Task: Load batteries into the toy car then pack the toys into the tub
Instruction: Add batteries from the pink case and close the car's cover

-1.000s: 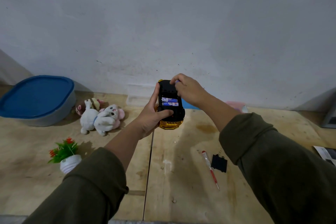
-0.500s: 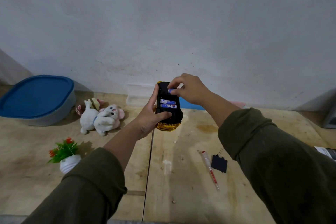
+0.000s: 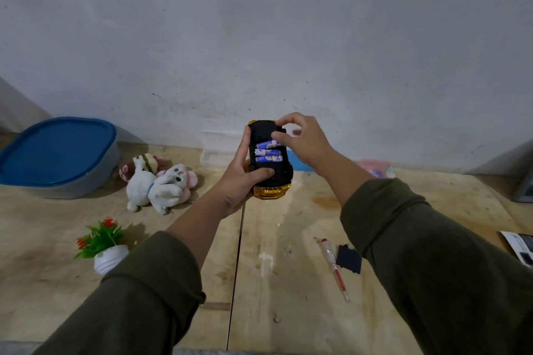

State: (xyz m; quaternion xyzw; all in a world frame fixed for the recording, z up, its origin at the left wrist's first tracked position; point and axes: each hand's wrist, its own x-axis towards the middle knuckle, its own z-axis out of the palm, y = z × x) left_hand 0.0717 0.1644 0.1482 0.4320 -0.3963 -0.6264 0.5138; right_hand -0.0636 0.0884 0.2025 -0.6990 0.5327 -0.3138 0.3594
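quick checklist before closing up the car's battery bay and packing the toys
1. Toy car gripped underside up by left hand: ok.
2. Batteries, three in bay: ok.
3. Top battery seated flat: not ok, tilted under right hand.
4. Polarity: cannot tell.
5. Battery cover and screwdriver on table within reach: ok.
6. Tub open for plush toys: not ok, blue lid on.
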